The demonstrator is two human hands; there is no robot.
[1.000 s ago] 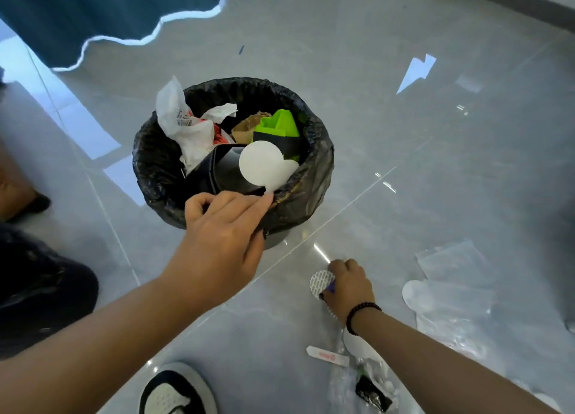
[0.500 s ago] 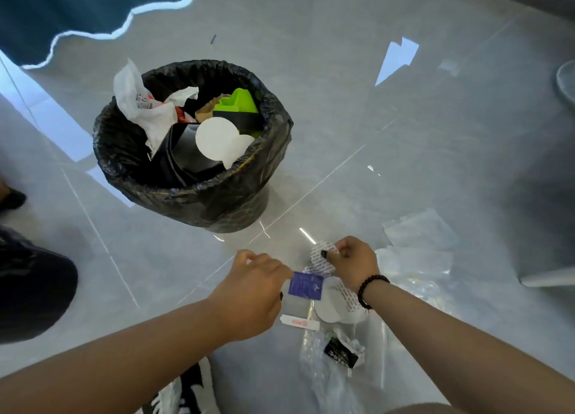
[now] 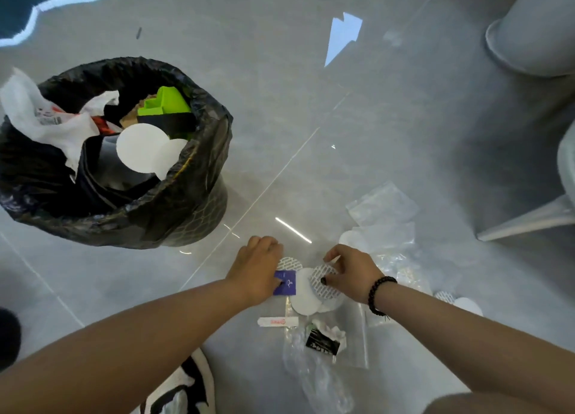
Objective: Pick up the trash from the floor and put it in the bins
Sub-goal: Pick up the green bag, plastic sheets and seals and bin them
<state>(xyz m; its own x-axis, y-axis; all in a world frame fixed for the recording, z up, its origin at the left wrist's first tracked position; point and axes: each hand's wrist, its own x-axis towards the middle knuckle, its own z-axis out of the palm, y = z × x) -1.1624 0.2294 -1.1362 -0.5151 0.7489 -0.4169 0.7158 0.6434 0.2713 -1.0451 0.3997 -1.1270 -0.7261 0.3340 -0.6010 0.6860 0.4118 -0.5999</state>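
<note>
The small litter is lying in a cluster on the grey tiled floor (image 3: 389, 118), near the bottom edge of the view and just in front of the person's knees. A purple card (image 3: 284, 283) is being pinched by the left hand (image 3: 258, 270), whose fingers are curled down over the card's near edge; a patterned round disc (image 3: 289, 262) is partly covered by the same hand. A second patterned disc (image 3: 325, 281) is being gripped at its rim by the right hand (image 3: 353, 273), thumb below and fingers above, apparently so that it is being peeled off the plain white discs (image 3: 306, 298) stacked under it. Both hands are thus being used at once, probably so that several flat pieces are gathered in one trip.

Just below the stack, a white strip with red print (image 3: 277, 321) and a black-labelled wrapper (image 3: 322, 345) are lying on clear plastic bags (image 3: 382, 205), which are spread toward the right edge of the floor.

The bin (image 3: 174, 214), lined with a black bag, is standing well apart toward the left edge. It is already being filled nearly to the rim: a crumpled white bag (image 3: 37, 114), a green box (image 3: 165, 102), white discs in the bin (image 3: 141, 147) and dark sheeting are showing. A shoe (image 3: 186, 388) is showing at the bottom edge.
</note>
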